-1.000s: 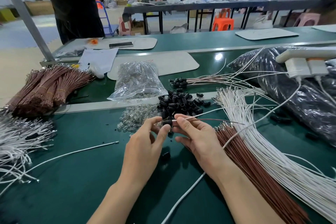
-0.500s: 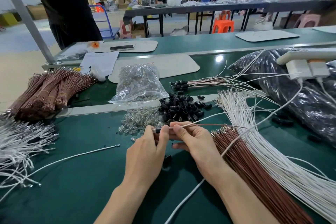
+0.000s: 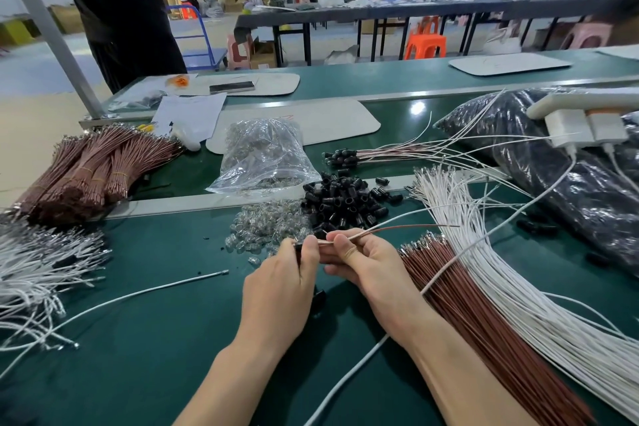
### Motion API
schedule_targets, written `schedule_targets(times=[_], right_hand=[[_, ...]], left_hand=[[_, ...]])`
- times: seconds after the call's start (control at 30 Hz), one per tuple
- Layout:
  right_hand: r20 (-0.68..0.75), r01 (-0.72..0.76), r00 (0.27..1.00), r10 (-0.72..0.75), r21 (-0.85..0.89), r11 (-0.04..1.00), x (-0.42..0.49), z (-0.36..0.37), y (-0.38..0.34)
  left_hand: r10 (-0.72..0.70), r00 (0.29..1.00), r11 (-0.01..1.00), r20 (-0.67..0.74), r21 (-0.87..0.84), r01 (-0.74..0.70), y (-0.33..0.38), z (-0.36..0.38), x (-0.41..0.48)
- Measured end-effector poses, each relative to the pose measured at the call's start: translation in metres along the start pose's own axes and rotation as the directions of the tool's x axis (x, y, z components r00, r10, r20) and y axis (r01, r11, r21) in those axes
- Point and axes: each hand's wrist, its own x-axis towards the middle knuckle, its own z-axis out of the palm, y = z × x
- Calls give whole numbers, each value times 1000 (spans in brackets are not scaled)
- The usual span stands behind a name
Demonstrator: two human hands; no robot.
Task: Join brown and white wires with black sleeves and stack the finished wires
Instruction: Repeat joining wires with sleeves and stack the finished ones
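Observation:
My left hand (image 3: 280,290) pinches a black sleeve (image 3: 300,245) at its fingertips, mostly hidden by the thumb. My right hand (image 3: 363,266) pinches a brown wire (image 3: 408,227) and a white wire (image 3: 390,220) together, their ends running left into the sleeve. Just beyond my hands lies a heap of loose black sleeves (image 3: 345,199). Loose brown wires (image 3: 484,315) and white wires (image 3: 525,287) fan out on the right. Finished wires with black sleeves (image 3: 349,157) lie stacked behind the heap.
A pile of small clear bulbs (image 3: 266,228) and a clear bag (image 3: 266,156) sit left of the sleeves. Bundled brown wires (image 3: 86,169) and white wires (image 3: 38,266) lie far left. A black bag (image 3: 570,183) and white chargers (image 3: 584,126) are right. A person (image 3: 117,3) stands behind.
Both hands drew back toward me from the sleeve heap, still holding the sleeve and the two wires. The wire ends sit deeper in the sleeve.

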Motion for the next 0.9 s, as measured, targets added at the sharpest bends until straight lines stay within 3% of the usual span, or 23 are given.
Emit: schedule_targets(times=[0.3, 0.5, 0.9], right_hand=[[-37, 7, 999, -8, -39, 999, 0, 1, -1], [-38, 31, 999, -36, -120, 992, -2, 6, -1], [0, 40, 999, -40, -206, 978, -5, 9, 0]], left_hand=[[-22, 995, 1000, -95, -21, 20, 1, -1, -2], [-86, 987, 990, -138, 101, 101, 0, -1, 0], [-180, 980, 960, -89, 202, 195, 1, 2, 7]])
